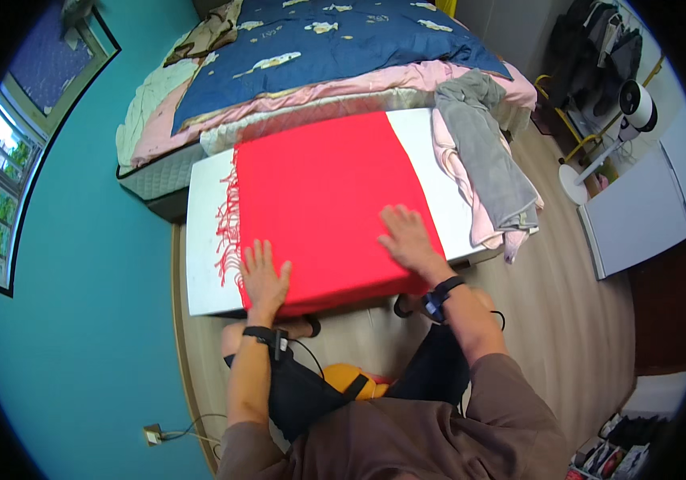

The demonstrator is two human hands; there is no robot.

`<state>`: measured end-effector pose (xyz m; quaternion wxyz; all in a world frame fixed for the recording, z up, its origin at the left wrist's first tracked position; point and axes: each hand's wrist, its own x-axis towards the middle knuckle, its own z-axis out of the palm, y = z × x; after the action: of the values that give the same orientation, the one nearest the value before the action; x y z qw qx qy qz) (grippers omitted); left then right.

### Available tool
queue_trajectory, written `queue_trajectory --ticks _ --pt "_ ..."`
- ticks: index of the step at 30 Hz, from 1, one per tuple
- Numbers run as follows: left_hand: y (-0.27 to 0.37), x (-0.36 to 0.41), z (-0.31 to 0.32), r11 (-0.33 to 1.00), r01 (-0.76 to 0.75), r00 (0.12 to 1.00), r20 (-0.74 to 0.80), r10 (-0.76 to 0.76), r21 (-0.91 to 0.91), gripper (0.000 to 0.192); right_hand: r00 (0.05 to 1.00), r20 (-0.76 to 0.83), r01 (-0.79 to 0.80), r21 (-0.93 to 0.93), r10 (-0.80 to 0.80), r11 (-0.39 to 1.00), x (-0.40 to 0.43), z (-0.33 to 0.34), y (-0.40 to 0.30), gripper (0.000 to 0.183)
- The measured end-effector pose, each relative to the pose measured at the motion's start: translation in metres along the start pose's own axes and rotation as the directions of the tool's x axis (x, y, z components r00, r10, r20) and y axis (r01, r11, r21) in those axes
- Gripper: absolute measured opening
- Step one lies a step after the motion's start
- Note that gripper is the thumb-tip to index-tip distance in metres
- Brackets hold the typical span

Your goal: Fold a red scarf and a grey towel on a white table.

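A red fringed scarf (325,192) lies spread flat over a white low table (211,240), its near edge hanging over the front. Its fringe (229,216) trails loosely along the left side. My left hand (264,279) rests palm down with fingers spread at the scarf's near left corner. Over on the right, my right hand (408,240) also lies flat on the red cloth, close to its right edge. Neither hand grips anything. Black straps with small devices circle both wrists.
Folded grey and pink cloths (487,156) lie on the table's right end. Beyond stands a bed (157,174) with a blue patterned cover (331,48). A white fan (607,150) and a white cabinet (637,210) are at right. The teal wall (97,288) borders the left.
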<state>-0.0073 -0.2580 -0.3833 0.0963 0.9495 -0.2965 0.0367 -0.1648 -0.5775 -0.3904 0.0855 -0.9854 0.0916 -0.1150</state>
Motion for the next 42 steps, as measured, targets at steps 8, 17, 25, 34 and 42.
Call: queue_trajectory --ticks 8,17,25,34,42 --pt "-0.014 -0.023 -0.017 0.964 0.203 0.975 -0.13 -0.182 0.169 0.071 0.97 -0.062 -0.238 -0.072 0.233 0.969 -0.049 -0.028 0.054 0.063" --pt "0.048 -0.048 0.0 0.992 -0.129 0.988 -0.087 0.127 -0.013 0.068 0.981 -0.063 0.182 0.001 -0.181 0.983 -0.041 0.0 -0.061 0.062" --pt "-0.008 -0.065 -0.011 0.994 -0.104 0.986 -0.129 0.107 0.025 0.069 0.993 -0.107 -0.046 -0.012 0.044 0.999 -0.088 -0.028 0.04 0.061" --pt "-0.011 -0.123 0.022 0.576 0.346 0.724 -0.18 -0.666 -0.74 0.074 0.66 -0.275 -0.251 0.797 0.699 0.55 -0.145 -0.004 0.033 0.055" --pt "-0.043 -0.104 0.056 -0.067 0.225 0.815 0.226 -0.534 -0.972 0.067 0.644 -0.032 -0.163 0.97 0.765 0.178 -0.147 0.059 0.024 0.048"
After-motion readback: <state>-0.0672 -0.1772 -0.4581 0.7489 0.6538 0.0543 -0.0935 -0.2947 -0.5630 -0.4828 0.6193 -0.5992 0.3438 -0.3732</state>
